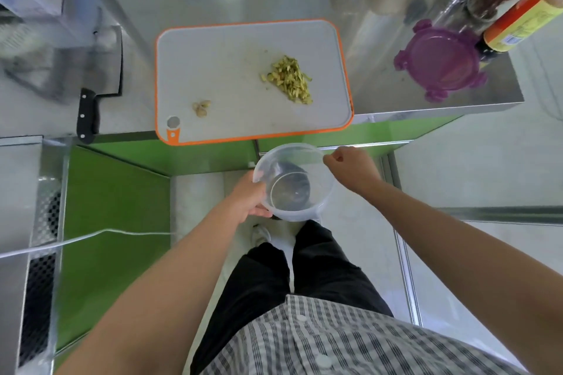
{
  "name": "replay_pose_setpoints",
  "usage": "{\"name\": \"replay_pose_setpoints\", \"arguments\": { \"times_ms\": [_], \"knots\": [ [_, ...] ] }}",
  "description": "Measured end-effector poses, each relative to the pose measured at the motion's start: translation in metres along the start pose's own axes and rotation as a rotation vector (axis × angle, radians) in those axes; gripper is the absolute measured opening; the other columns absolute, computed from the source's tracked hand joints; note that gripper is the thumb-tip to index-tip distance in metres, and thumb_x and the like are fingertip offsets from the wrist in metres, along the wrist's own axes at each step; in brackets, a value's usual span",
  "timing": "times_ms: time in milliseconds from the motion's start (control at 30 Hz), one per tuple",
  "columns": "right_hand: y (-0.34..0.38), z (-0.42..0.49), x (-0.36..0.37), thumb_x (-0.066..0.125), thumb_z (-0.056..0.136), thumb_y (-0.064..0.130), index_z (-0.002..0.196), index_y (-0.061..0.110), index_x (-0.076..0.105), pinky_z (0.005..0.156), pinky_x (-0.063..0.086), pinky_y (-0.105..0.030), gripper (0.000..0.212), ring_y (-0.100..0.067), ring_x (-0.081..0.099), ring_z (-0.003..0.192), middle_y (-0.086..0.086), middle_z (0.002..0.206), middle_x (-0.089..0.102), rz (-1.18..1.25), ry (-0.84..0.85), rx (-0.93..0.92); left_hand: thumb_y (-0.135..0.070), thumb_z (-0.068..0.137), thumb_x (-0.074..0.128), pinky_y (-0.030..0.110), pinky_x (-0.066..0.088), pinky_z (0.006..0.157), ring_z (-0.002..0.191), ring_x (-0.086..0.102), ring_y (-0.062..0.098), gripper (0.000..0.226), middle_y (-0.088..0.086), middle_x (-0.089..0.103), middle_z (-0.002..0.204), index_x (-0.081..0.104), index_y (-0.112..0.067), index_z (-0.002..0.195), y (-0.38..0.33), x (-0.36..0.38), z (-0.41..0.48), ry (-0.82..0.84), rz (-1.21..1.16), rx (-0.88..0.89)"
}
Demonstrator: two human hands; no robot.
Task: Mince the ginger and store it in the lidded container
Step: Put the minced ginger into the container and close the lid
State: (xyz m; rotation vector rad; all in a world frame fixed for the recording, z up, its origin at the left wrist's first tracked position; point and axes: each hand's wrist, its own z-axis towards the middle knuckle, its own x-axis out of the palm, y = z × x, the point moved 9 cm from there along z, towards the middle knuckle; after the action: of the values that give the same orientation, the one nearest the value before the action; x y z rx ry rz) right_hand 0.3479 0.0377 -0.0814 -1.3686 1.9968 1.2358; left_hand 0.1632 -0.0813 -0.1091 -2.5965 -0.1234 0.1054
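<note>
A pile of chopped ginger (289, 79) lies on the right half of the grey, orange-rimmed cutting board (213, 49). A small ginger scrap (201, 107) sits near the board's front left. I hold a clear, empty plastic container (292, 181) below the counter's front edge, over the floor. My left hand (249, 199) grips its left rim and wall. My right hand (352, 169) is at its right rim with fingers curled; whether it pinches the rim I cannot tell. The purple lid (440, 59) lies on the counter to the right of the board.
A cleaver (100, 82) with a black handle lies left of the board, its handle at the counter edge. Bottles and jars (499, 0) stand at the back right beside the lid. Green cabinet fronts (115, 207) drop below the counter. A white cable (91, 237) runs across the left.
</note>
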Motion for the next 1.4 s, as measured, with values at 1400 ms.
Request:
{"name": "replay_pose_setpoints", "arguments": {
  "times_ms": [1400],
  "knots": [
    [0.118, 0.148, -0.048, 0.047, 0.075, -0.006, 0.126, 0.001, 0.057, 0.100, 0.043, -0.037, 0.053, -0.032, 0.052, 0.110, -0.015, 0.120, 0.057, 0.033, -0.106, -0.596, 0.001, 0.082, 0.068, 0.030, 0.059, 0.062, 0.070, 0.056, 0.022, 0.027, 0.011, 0.045, 0.077, 0.051, -0.007, 0.101, -0.029, -0.018, 0.090, 0.087, -0.184, -0.215]
  ]
}}
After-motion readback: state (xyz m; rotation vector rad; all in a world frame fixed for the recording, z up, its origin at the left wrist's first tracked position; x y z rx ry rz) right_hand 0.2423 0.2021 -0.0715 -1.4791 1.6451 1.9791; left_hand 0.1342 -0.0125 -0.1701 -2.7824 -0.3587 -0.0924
